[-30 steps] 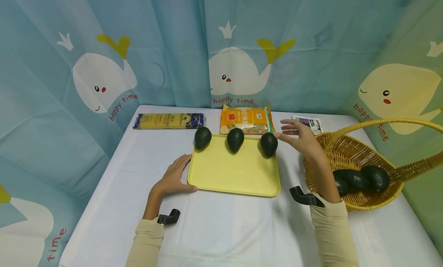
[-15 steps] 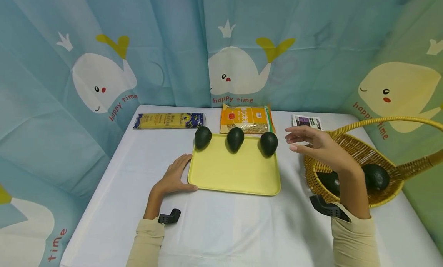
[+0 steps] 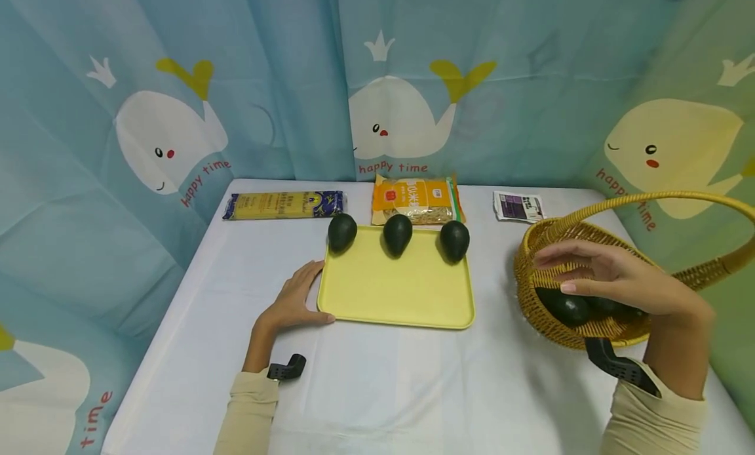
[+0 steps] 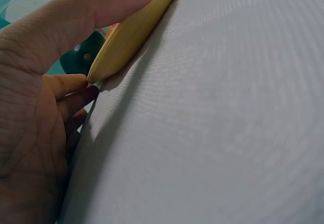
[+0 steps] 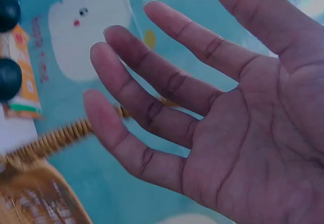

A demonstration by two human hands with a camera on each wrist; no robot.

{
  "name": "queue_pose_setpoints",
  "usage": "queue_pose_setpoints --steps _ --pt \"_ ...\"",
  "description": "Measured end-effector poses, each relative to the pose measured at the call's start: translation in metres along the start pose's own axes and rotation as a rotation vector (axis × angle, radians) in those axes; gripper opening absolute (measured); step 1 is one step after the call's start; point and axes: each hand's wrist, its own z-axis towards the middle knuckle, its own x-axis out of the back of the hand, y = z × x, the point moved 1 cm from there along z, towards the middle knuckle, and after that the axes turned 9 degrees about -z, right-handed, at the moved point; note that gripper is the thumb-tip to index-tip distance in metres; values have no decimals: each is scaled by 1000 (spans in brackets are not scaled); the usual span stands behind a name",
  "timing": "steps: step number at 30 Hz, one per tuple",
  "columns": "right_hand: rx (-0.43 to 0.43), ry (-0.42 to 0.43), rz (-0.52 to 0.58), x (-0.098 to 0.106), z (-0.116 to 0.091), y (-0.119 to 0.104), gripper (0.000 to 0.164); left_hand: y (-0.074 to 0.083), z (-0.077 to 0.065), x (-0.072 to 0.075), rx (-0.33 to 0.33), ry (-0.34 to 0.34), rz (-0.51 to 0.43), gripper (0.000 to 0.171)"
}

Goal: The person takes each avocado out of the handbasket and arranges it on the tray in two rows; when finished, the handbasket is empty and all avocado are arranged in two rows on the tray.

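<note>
My left hand rests at the near left corner of a yellow tray, fingers along its left side and thumb at its front edge. In the left wrist view, thumb and fingertips touch the tray's rim. Three dark green avocados stand in a row along the tray's far side: left, middle and right. My right hand is over a wicker basket, palm bare and fingers spread in the right wrist view. Below it lie several avocados, partly hidden by the hand.
Behind the tray lie a long yellow and blue packet, an orange bag of grain and a small purple and white sachet. The basket's tall handle arches over it. A whale-print curtain borders the white table.
My right hand has moved right and toward me, from beside the tray's right avocado to over the basket. The left hand stays at the tray; the head view has shifted slightly.
</note>
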Motion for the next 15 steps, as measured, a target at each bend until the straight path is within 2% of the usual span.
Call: queue_pose_setpoints --steps 9,15 --pt "-57 48 -6 21 -25 38 45 -1 -1 -2 5 4 -8 116" --pt "-141 65 30 29 -33 72 43 -1 1 -2 4 3 -4 116"
